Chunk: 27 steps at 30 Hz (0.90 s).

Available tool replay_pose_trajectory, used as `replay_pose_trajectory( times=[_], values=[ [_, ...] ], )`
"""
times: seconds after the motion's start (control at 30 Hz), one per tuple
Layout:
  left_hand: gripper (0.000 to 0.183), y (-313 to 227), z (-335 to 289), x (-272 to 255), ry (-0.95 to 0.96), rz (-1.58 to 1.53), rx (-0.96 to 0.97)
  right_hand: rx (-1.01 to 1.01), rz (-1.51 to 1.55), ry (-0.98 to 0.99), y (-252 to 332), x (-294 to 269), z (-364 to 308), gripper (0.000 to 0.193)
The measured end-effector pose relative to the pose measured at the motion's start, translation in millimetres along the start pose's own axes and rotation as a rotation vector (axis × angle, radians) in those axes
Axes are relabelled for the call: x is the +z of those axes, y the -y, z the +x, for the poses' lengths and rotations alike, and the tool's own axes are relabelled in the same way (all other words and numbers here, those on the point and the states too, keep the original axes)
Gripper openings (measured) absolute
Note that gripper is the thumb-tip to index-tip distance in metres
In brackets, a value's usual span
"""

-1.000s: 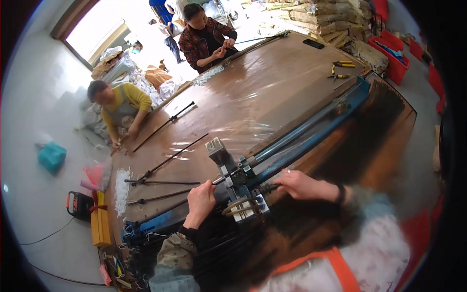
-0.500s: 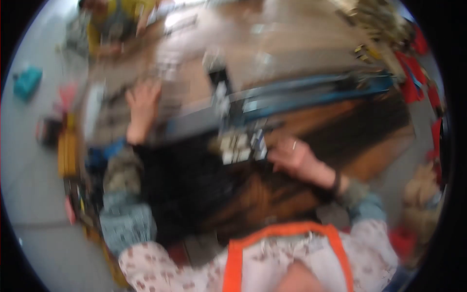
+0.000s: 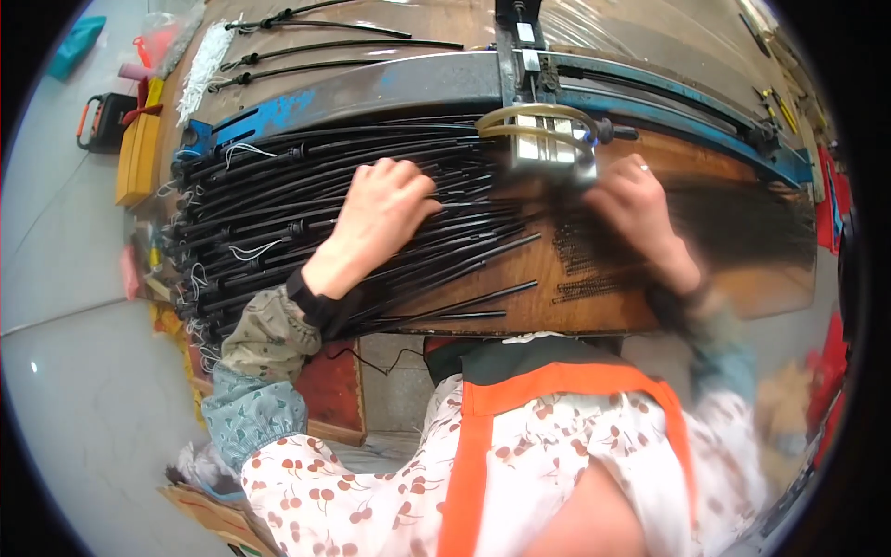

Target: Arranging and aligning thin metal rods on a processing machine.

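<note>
The left hand [image 3: 376, 223] has dropped from the blue rail [image 3: 371, 93] onto the black rods [image 3: 251, 213].

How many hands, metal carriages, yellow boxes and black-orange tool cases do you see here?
Hands: 2, left hand on the black rods, right hand beside the carriage
Metal carriage: 1
Yellow box: 1
Black-orange tool case: 1
Total: 5

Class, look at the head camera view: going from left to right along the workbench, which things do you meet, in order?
Yellow block → bundle of black rods → left hand → metal carriage block on the rail → right hand
</note>
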<state>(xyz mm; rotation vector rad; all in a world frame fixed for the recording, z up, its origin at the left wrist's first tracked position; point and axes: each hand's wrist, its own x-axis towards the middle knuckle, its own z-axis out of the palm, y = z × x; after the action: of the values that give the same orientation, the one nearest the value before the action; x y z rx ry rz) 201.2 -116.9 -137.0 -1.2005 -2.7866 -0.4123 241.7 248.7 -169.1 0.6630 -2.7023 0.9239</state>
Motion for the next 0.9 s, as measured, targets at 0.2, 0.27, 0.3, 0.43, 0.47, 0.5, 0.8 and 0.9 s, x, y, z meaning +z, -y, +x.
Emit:
replay_pose_trajectory(
  times=[0.2, 0.27, 0.3, 0.43, 0.47, 0.5, 0.8, 0.9],
  values=[
    [0.017, -40, 39, 27, 0.166, 0.158, 0.152, 0.156, -0.051, 0.146, 7, 1, 1, 0.013],
    [0.026, -26, 18, 44, -0.004, 0.214, 0.230, 0.208, 0.111, 0.150, 2, -2, 6, 0.015],
    [0.023, -9, 7, 74, -0.189, 0.324, 0.291, 0.211, 0.118, 0.079, -4, 4, 6, 0.016],
    [0.028, -54, 30, 19, 0.181, -0.046, 0.067, 0.292, 0.292, 0.189, 5, -6, -9, 0.021],
    [0.030, -60, 33, 14, 0.171, -0.030, 0.081, 0.260, 0.282, 0.136, 4, -3, -13, 0.021],
    [0.031, -65, 34, 11, 0.166, -0.017, 0.092, 0.232, 0.274, 0.088, 2, 1, -17, 0.020],
    [0.030, -87, 53, -9, 0.151, -0.072, 0.133, 0.032, 0.315, -0.207, 1, 4, -34, 0.016],
    [0.035, -99, 61, -19, 0.318, -0.117, 0.085, -0.275, -0.011, -0.326, 12, -16, -36, 0.024]
  ],
)
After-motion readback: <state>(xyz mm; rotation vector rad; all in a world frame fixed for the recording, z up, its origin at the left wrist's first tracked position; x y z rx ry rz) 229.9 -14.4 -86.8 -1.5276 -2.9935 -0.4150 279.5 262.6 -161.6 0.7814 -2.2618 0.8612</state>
